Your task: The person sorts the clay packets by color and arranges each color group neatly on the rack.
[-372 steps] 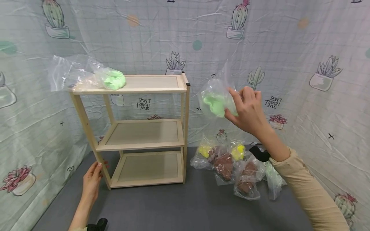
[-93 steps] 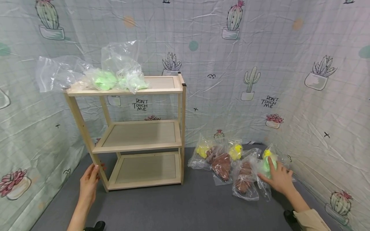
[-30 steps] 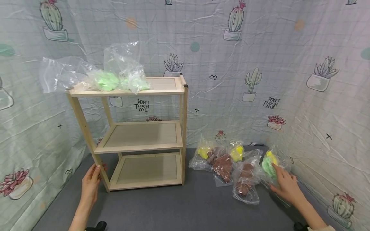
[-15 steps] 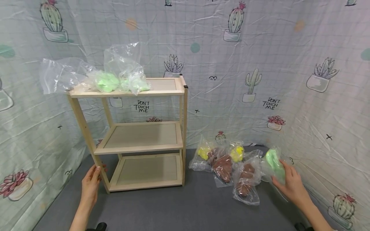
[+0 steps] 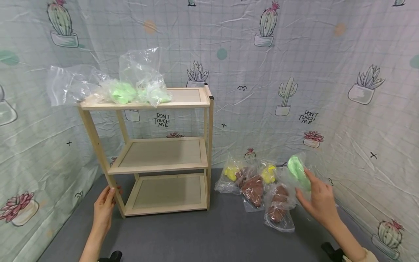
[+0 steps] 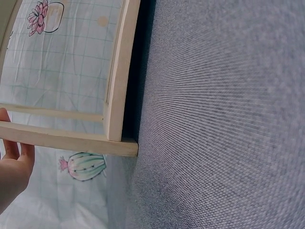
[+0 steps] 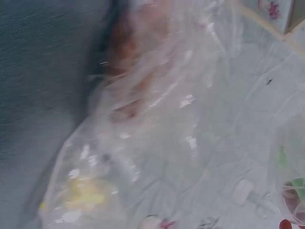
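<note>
Green bag point(image 5: 296, 168) pinched in right grip point(image 5: 320, 202); brown bag point(image 5: 279, 204) beside; left grip point(image 5: 103, 208) holds shelf post point(image 5: 97, 145).

Pale, creased cloth hangs on three sides here: a back wall point(image 5: 229, 22), a left wall point(image 5: 29, 153) and a right wall point(image 5: 356, 127). Thin grid lines cross it, and I can see potted cacti printed all over, one with a pink bloom point(image 5: 268, 22) high at the back, plus a red succulent point(image 5: 20, 209) low on the left. Black lettering point(image 5: 308, 117) reads "DON'T TOUCH ME". An orange dot point(image 5: 339, 29) and a green dot point(image 5: 222, 54) sit among them. Below spreads a dark grey surface point(image 5: 183, 240), woven-looking up close. The light is soft, slightly greenish leftward.
</note>
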A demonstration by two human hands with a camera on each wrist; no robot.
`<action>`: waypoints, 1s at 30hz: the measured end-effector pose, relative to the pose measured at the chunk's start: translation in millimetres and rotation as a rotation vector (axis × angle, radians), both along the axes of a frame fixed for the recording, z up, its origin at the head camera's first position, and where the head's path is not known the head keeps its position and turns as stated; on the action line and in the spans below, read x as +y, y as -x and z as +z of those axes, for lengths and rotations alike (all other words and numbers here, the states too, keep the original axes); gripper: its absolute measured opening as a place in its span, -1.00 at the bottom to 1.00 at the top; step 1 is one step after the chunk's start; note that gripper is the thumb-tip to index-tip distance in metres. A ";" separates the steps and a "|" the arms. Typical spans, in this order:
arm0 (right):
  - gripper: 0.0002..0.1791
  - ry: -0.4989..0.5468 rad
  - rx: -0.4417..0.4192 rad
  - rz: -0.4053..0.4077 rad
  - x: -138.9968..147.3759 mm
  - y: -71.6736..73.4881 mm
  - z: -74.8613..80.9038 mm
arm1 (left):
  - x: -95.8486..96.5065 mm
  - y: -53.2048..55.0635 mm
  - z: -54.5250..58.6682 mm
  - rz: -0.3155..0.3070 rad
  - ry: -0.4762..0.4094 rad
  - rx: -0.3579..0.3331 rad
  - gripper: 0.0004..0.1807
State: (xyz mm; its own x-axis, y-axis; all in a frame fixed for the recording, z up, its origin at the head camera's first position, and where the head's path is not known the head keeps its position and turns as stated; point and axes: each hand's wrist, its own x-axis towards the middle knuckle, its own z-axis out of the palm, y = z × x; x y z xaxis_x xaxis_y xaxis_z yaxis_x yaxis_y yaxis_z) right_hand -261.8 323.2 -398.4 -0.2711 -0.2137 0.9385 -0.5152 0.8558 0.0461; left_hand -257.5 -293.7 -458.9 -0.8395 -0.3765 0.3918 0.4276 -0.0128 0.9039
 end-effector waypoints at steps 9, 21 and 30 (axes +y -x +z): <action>-0.36 -0.011 0.014 0.096 -25.3 5.6 21.9 | -41.8 40.1 -55.6 0.010 0.010 -0.042 -0.52; -0.41 -0.038 0.048 0.176 -59.8 12.2 69.4 | -26.7 24.2 -35.2 -0.036 0.000 0.029 -0.56; -0.51 -0.042 0.119 0.207 -83.3 13.7 112.1 | -40.0 40.6 -53.2 0.003 -0.016 -0.038 -0.52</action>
State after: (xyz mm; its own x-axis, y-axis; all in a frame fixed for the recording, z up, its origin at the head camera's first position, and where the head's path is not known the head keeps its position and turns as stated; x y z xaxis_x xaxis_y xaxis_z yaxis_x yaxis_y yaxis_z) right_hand -275.5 239.9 -286.3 -0.1059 -0.2931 0.9502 -0.6683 0.7286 0.1502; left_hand -298.1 -333.6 -512.1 -0.8523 -0.3851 0.3540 0.3935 -0.0262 0.9190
